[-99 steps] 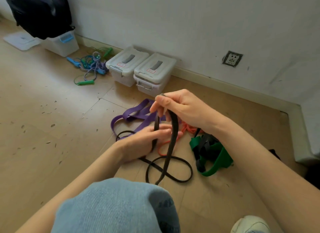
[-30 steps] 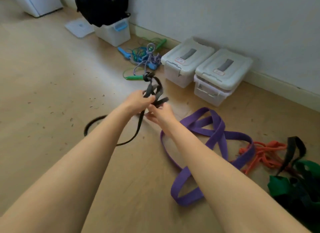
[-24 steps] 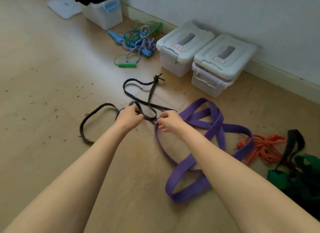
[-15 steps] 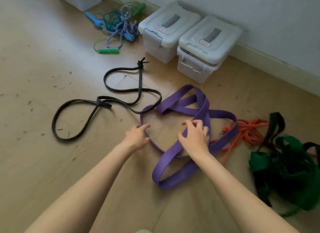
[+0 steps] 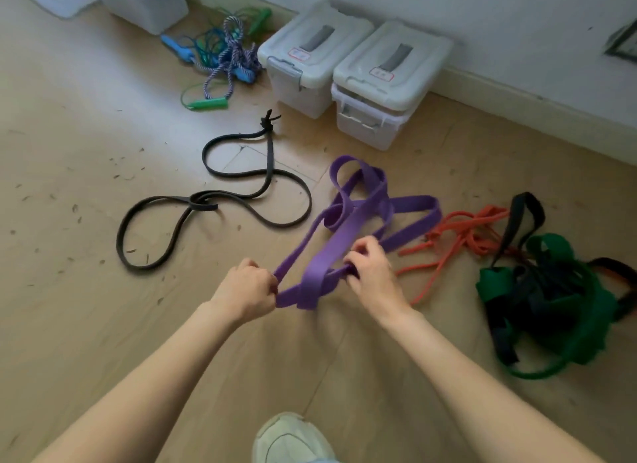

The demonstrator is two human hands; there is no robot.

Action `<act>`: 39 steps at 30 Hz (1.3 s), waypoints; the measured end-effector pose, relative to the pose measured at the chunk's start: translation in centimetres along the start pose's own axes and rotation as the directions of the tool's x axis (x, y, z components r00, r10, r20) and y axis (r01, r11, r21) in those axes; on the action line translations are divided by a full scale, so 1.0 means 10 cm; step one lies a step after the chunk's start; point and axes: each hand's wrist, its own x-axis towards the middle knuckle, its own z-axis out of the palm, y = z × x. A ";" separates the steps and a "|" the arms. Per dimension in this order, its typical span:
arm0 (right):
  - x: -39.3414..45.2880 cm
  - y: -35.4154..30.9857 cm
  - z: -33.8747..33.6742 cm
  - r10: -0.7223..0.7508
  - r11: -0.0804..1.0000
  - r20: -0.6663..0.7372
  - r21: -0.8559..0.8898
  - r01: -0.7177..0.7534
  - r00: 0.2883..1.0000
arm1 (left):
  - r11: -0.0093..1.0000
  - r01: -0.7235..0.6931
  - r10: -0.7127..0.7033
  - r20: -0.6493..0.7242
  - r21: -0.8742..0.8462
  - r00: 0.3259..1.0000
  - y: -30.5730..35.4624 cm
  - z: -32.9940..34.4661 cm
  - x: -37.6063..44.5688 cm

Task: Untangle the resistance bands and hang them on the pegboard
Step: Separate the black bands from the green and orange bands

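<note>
Both hands, left hand [image 5: 246, 292] and right hand [image 5: 370, 269], grip the tangled purple band [image 5: 355, 214]; black band [image 5: 206, 200] lies loose on the floor, others still heaped, nothing hung.

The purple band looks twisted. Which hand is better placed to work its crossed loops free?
Probably the right hand: it grips the purple band nearest the crossed loops. The left hand anchors the near end.

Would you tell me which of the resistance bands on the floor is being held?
The purple band: left hand and right hand grip it; black, orange, green lie untouched.
</note>
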 end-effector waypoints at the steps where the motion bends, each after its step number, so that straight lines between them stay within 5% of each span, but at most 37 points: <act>1: 0.00 -0.07 0.00 -0.095 0.994 0.080 0.059 0.091 0.992 | 0.999 0.031 -0.032 0.014 0.012 0.999 0.00 -0.02 -0.01; 3: -0.07 -0.13 0.06 -0.237 0.970 0.282 0.126 0.209 0.929 | 0.997 0.067 -0.065 -0.037 0.042 0.997 0.04 -0.05 -0.02; 5: -0.19 -0.04 0.11 -0.193 0.981 0.377 0.107 0.164 0.906 | 0.993 0.113 -0.110 -0.153 0.014 0.982 0.19 -0.08 -0.04; 8: -0.38 0.26 0.01 0.010 0.998 0.262 0.051 -0.024 0.965 | 0.999 0.038 -0.033 -0.243 0.017 0.970 0.50 -0.09 0.00; 11: -0.50 0.67 -0.19 0.208 0.978 0.205 -0.049 -0.202 0.956 | 0.998 -0.065 0.068 -0.194 0.025 0.979 0.83 -0.06 0.11; 16: -0.42 1.22 -0.33 0.420 0.906 0.385 -0.236 -0.352 0.822 | 0.979 -0.193 0.195 -0.034 0.063 0.980 1.30 0.11 0.25; 21: -0.47 1.22 -0.33 0.158 0.973 0.302 -0.211 -0.096 0.940 | 0.975 -0.202 0.204 0.011 -0.096 0.979 1.47 0.19 0.29; 24: -0.79 1.03 -0.49 0.008 0.944 0.568 0.266 -0.193 0.823 | 0.949 -0.149 0.173 0.063 -0.279 0.983 1.58 0.19 0.30; 26: -0.95 1.07 -0.67 -0.024 0.915 0.715 0.298 -0.273 0.699 | 0.945 -0.146 0.186 0.112 -0.293 0.976 1.69 0.20 0.31; 28: -0.98 1.27 -0.87 0.064 0.966 0.626 0.158 -0.207 0.777 | 0.955 -0.179 0.212 0.124 -0.236 0.969 1.81 0.21 0.33; 30: -1.00 1.46 -1.07 0.236 0.969 0.274 0.001 -0.245 0.933 | 0.956 -0.208 0.235 0.118 -0.209 0.965 1.95 0.21 0.34; 32: -1.04 1.58 -1.20 0.328 0.929 -0.149 -0.125 -0.347 0.933 | 0.953 -0.236 0.260 0.115 -0.191 0.959 2.07 0.20 0.34; 33: -1.05 1.65 -1.24 0.343 0.905 -0.252 -0.168 -0.390 0.905 | 0.951 -0.250 0.273 0.116 -0.183 0.955 2.13 0.20 0.34; 37: -1.05 1.82 -1.24 0.524 0.819 -0.251 -0.111 -0.562 0.814 | 0.931 -0.266 0.301 0.114 -0.250 0.947 2.30 0.19 0.37; 39: -1.09 1.74 -1.18 0.530 0.834 -0.240 -0.027 -0.551 0.814 | 0.824 -0.075 0.203 0.169 -0.562 0.965 2.41 0.20 0.39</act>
